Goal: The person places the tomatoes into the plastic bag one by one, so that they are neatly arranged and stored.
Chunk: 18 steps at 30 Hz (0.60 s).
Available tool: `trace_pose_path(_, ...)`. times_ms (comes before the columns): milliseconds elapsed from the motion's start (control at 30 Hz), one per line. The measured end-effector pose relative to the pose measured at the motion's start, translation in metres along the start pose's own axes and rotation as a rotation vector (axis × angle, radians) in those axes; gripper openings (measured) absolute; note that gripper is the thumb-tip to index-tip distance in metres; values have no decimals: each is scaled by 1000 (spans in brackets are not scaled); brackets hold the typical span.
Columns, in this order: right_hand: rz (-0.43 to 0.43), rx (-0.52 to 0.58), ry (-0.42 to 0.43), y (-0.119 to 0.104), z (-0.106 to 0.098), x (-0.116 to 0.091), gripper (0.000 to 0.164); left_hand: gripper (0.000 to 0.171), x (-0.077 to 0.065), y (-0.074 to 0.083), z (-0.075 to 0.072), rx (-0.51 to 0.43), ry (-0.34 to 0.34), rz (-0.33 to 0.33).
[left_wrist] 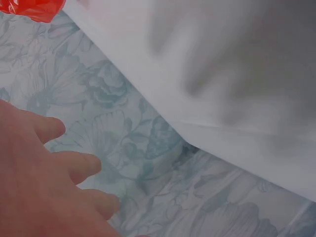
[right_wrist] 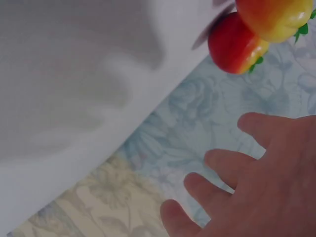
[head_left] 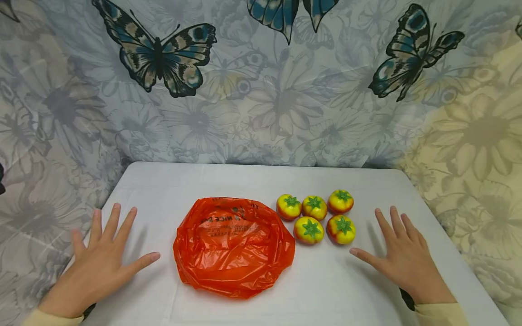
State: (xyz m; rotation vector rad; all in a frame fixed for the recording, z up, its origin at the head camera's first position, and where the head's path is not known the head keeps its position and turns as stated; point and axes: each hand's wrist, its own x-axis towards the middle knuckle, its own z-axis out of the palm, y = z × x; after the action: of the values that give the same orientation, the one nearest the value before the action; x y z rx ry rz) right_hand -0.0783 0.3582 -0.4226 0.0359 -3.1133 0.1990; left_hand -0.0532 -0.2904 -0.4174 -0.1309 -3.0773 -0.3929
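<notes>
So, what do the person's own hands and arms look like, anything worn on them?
The left hand and right hand are bare, no gloves or rings visible. The left sleeve and right sleeve are pale yellow. Something black peeks out at each wrist's thumb side; too little shows to identify it.

on the shiny red bag there are black letters, and the one word that looks clear enough to read is "nice". more marks sit beside it and by the bag's far edge, but they are bent or cut off. the rows of tiny print are too small to read.
</notes>
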Motion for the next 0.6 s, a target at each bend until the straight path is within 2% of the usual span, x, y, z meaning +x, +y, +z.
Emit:
trace_pose_path(200, -32, 16, 6, -14, -2, 6, 127, 117, 4, 13, 0, -60, -39, 13)
trace_pose_path(300, -54, 19, 21, -21, -4, 8, 127, 117, 8, 23, -1, -87, -71, 11)
trace_pose_path(600, -70, -18, 33, -39, -4, 15, 128, 113, 23, 54, -1, -162, -121, 62)
